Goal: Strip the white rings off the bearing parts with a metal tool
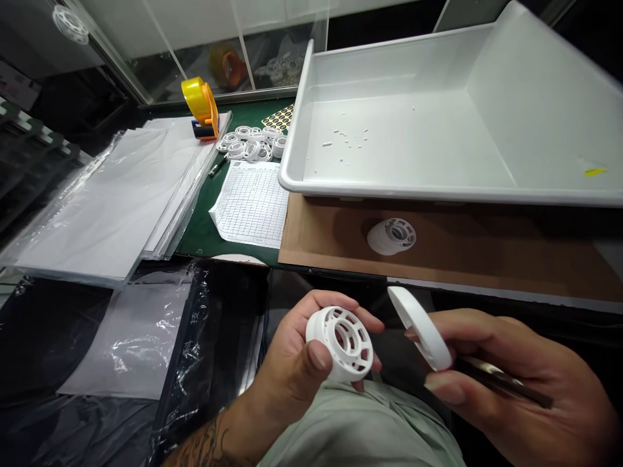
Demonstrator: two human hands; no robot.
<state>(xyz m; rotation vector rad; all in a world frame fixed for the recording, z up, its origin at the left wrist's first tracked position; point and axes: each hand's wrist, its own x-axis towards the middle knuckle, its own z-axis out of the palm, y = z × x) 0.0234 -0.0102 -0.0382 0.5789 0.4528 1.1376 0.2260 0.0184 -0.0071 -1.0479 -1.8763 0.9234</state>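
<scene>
My left hand (302,363) is closed round a white slotted plastic ring (363,344), perhaps more than one stacked, its open face turned up toward me. Between thumb and fingers, my right hand (516,383) pinches another white plastic ring (421,327), seen nearly edge-on. A dark, slim tool with a shiny part (506,383) lies across the same hand; its kind is hard to make out. The two rings are apart, above my lap. Beyond them, a short stack of white rings (392,236) lies on the brown cardboard (331,240).
A large white tray (379,192) with small white scraps inside stands on the cardboard. Left of it are a printed form (253,204), a pile of white rings (250,144), a pen (217,166), a tape dispenser (207,117) and stacked plastic bags (107,194).
</scene>
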